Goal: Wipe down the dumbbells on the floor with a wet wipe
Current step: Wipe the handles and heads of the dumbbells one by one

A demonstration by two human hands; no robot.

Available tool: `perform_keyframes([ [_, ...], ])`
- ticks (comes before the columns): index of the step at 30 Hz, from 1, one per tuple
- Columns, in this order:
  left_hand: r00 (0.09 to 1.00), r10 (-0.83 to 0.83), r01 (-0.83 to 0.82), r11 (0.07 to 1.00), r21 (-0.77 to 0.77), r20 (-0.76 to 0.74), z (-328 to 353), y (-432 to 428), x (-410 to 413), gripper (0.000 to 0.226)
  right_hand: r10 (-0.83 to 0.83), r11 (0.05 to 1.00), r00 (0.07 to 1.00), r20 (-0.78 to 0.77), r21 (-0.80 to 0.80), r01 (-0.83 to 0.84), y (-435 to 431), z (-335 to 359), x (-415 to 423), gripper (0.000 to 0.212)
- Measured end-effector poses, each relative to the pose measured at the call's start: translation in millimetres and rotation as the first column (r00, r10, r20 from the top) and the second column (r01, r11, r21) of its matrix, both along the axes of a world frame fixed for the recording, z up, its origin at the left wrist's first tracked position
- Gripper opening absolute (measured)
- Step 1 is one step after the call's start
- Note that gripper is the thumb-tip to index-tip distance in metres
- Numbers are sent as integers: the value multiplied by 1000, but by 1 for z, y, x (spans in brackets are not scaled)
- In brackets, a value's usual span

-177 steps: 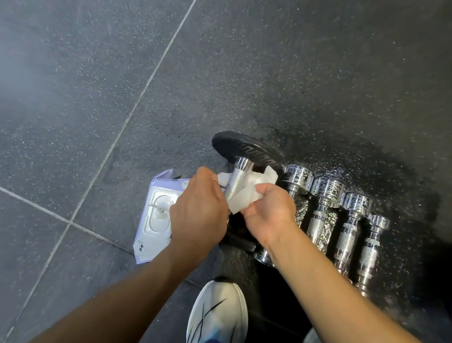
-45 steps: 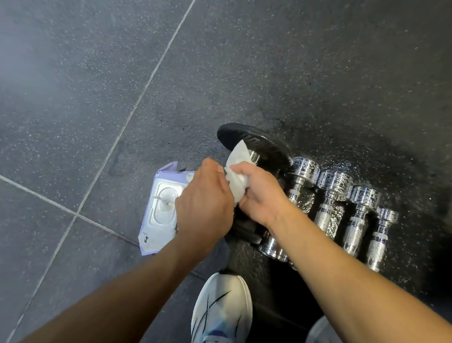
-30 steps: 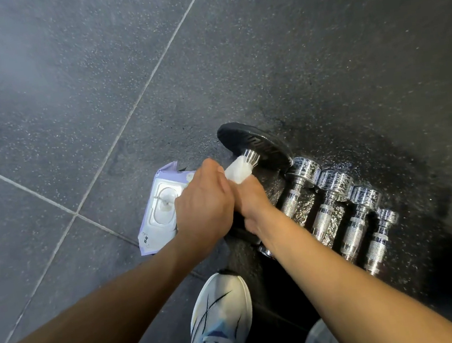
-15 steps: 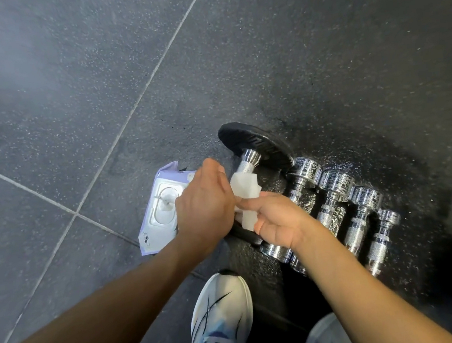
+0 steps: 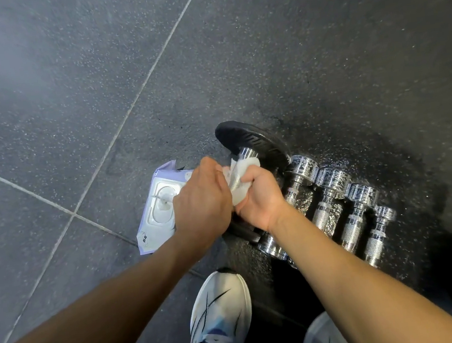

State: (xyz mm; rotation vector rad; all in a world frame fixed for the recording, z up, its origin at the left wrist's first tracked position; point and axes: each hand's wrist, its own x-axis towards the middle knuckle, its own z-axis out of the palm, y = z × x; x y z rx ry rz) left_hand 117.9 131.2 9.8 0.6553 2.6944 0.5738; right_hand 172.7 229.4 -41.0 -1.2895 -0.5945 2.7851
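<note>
A dumbbell with black plates (image 5: 255,142) lies on the dark floor, its chrome handle mostly hidden by my hands. My right hand (image 5: 261,195) grips the white wet wipe (image 5: 241,181) wrapped around that handle. My left hand (image 5: 202,199) is curled over the handle's near part beside it; what it holds is hidden. To the right, several chrome dumbbells (image 5: 332,201) lie side by side in a row.
A lilac pack of wet wipes (image 5: 158,215) lies on the floor left of my hands. My white shoe (image 5: 221,310) stands below them, a second shoe (image 5: 322,338) at the bottom edge. Pale seams cross the grey floor tiles (image 5: 70,104).
Half a second ago my right hand was open and lower on the handle; now it has closed around the wipe and slid up toward the far black plate. My left hand has stayed put.
</note>
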Motion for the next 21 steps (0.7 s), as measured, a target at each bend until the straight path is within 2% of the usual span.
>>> perform_keyframes([
  [4,1000,16,-16,1000,8,-1,-1,-1,-2,21,272,947,954,124,143,-288,-11,6,12,29],
  [6,1000,5,-5,1000,22,-7,-1,-1,-1,22,377,891,909,180,199,-409,-11,10,18,38],
  [9,1000,3,-3,999,33,-4,0,-1,0,23,478,785,830,287,286,-550,-7,17,23,30],
  [12,1000,4,-4,1000,31,-1,1,-1,-1,22,475,754,812,339,318,-575,-2,19,29,23],
  [15,1000,1,-1,1000,26,-2,0,-2,-1,23,476,740,795,375,317,-593,5,17,38,6],
  [18,1000,2,-2,1000,29,2,1,-2,0,25,466,770,816,341,297,-564,15,18,47,11],
  [21,1000,5,-5,999,41,3,0,-2,-1,25,518,697,815,262,423,-579,15,31,51,19],
])
